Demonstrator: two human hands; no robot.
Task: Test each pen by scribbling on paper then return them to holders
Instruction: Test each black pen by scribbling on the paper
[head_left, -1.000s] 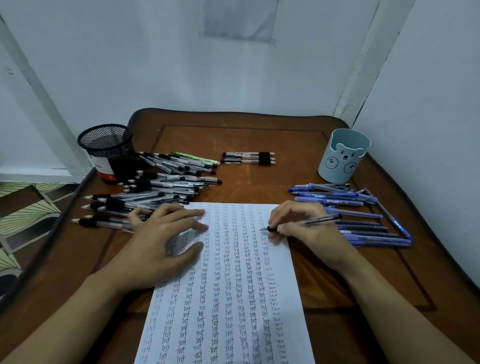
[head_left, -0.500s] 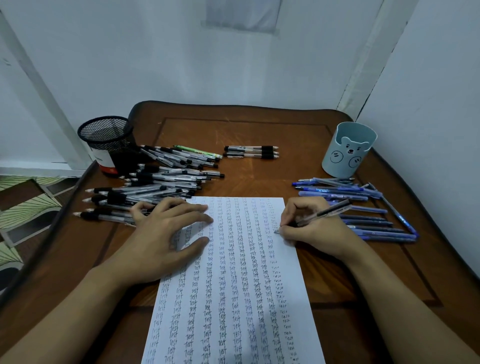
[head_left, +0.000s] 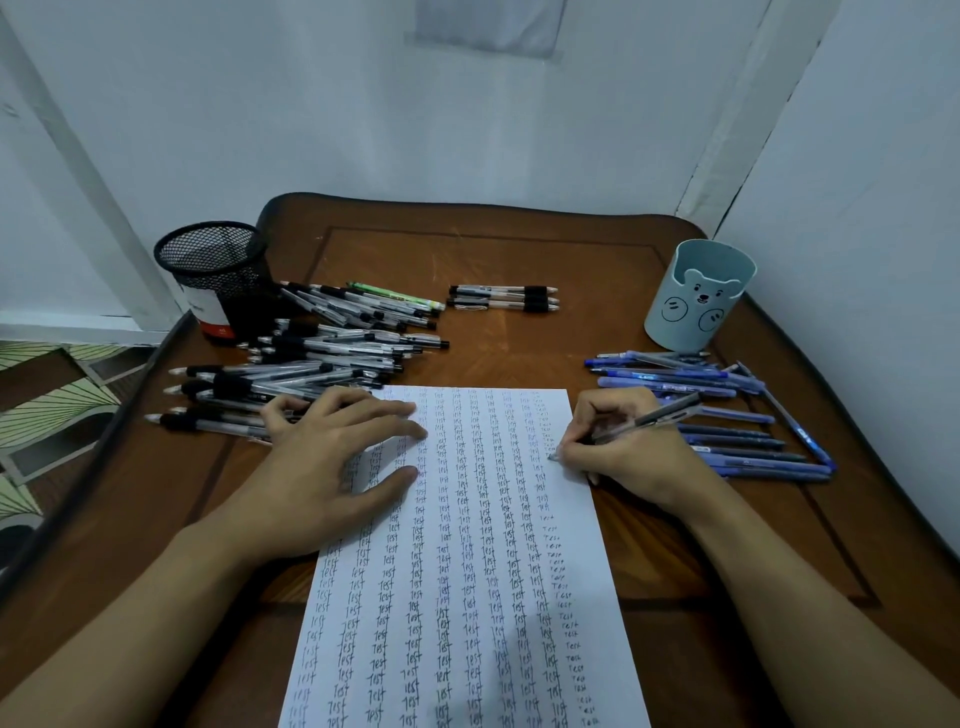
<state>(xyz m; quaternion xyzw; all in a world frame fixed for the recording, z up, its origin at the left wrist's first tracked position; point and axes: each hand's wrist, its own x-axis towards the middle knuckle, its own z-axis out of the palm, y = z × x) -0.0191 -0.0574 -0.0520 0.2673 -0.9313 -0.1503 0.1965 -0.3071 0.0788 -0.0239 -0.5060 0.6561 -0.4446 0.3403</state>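
Paper (head_left: 467, 597) (columns of "test") under hands

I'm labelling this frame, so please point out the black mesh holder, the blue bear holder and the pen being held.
black mesh holder (head_left: 228, 283), head view, on its mesh side wall.
blue bear holder (head_left: 698, 301), head view, on the bear face.
held pen (head_left: 660, 415), head view, on the barrel behind the fingers.
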